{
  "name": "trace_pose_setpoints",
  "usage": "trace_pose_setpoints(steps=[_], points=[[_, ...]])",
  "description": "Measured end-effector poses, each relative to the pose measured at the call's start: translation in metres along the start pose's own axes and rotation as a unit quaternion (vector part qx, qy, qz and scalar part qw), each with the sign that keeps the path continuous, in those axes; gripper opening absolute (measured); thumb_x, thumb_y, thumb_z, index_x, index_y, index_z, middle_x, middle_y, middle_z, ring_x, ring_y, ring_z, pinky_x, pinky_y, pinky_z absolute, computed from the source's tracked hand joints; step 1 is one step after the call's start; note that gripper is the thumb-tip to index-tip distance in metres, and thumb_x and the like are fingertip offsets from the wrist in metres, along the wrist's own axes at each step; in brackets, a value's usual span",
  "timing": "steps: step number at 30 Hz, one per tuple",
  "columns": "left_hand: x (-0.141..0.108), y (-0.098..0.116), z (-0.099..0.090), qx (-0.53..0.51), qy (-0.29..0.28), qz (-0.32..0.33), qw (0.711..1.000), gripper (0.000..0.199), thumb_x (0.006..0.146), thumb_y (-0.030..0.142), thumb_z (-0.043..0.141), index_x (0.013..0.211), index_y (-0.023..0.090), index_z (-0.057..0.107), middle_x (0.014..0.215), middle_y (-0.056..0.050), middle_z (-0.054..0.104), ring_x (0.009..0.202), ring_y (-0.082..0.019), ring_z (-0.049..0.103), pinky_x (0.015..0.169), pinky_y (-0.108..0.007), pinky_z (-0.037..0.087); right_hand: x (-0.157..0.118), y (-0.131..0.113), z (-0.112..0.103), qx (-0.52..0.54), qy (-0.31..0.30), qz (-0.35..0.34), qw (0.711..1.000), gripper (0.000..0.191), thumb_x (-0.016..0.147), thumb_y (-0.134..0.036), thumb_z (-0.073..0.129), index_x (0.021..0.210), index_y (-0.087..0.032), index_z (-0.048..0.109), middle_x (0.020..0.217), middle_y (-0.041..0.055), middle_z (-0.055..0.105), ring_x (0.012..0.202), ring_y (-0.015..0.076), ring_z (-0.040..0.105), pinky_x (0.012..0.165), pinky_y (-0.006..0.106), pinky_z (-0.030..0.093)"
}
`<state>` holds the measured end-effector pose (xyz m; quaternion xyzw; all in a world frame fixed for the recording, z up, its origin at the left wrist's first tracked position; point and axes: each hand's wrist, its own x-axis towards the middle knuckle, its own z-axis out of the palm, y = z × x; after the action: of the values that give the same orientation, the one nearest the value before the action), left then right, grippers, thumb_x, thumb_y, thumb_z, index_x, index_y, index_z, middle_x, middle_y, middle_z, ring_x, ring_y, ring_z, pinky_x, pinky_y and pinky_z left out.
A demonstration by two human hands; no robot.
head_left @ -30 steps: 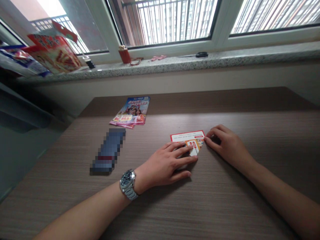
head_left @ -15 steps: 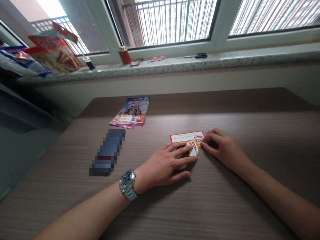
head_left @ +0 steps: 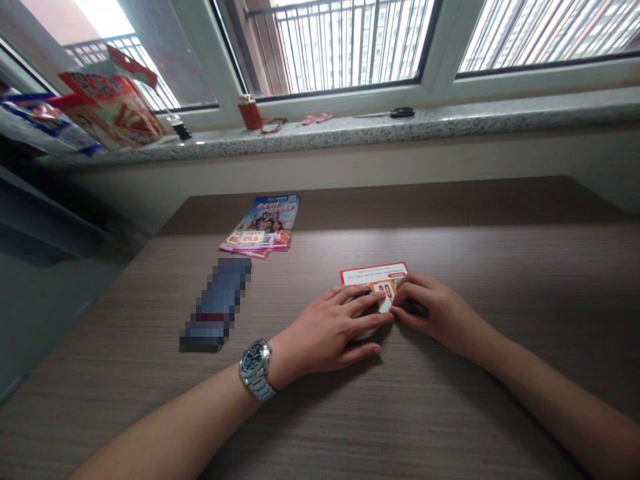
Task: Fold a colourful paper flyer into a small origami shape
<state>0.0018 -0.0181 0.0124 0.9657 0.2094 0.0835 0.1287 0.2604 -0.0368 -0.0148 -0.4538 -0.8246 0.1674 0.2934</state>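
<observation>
A folded paper leaflet [head_left: 375, 271], white with a red border and an orange section, lies on the wooden table [head_left: 525, 267]. My left hand [head_left: 340, 327] rests across its near part with fingers spread flat, hiding much of the paper. My right hand [head_left: 435, 303] is at the leaflet's right edge, thumb and fingertips drawn together in a pinch on the paper by the left fingertips. A metal watch [head_left: 256, 367] sits on my left wrist.
Left of my hands lies a blurred-out dark phone-like object [head_left: 217, 303]. Behind it is a small stack of colourful flyers [head_left: 265, 227]. Along the stone windowsill [head_left: 215, 143] stand snack bags [head_left: 115, 107], a red lighter-shaped item [head_left: 250, 115] and scissors [head_left: 400, 113].
My right hand has slid slightly nearer and to the left along the leaflet's right edge, down to the left fingertips. My left hand has stayed in place.
</observation>
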Motion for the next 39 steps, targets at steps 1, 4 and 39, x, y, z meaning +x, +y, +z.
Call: trace_pose_setpoints(steps=[1, 4, 39], points=[[0.0, 0.0, 0.0, 0.0, 0.0, 0.0, 1.0, 0.053, 0.101, 0.054, 0.05, 0.148, 0.029, 0.049, 0.16, -0.005, 0.042, 0.147, -0.03, 0.037, 0.121, -0.049, 0.034, 0.0, 0.0, 0.0, 0.001, -0.001, 0.0, 1.0, 0.008, 0.087, -0.017, 0.066, 0.083, -0.024, 0.064, 0.091, 0.0056, 0.069, 0.088, 0.0232, 0.065, 0.079, 0.036, 0.053], [0.0, 0.0, 0.0, -0.003, 0.004, -0.001, 1.0, 0.054, 0.101, 0.055, 0.051, 0.148, 0.029, 0.049, 0.16, -0.005, 0.042, 0.147, -0.029, 0.037, 0.121, -0.049, 0.034, 0.0, 0.001, 0.0, -0.002, 0.006, 0.006, 1.0, 0.007, 0.088, -0.019, 0.065, 0.083, -0.024, 0.064, 0.092, 0.0057, 0.068, 0.088, 0.0232, 0.065, 0.08, 0.036, 0.053], [0.0, 0.0, -0.001, 0.014, -0.021, -0.014, 1.0, 0.057, 0.102, 0.058, 0.043, 0.153, 0.032, 0.042, 0.165, -0.002, 0.032, 0.15, -0.032, 0.029, 0.122, -0.052, 0.029, 0.003, 0.015, -0.014, -0.059, 0.071, 0.091, 0.992, 0.011, 0.096, -0.027, 0.061, 0.088, -0.022, 0.065, 0.093, 0.006, 0.063, 0.086, 0.0234, 0.063, 0.078, 0.038, 0.051]])
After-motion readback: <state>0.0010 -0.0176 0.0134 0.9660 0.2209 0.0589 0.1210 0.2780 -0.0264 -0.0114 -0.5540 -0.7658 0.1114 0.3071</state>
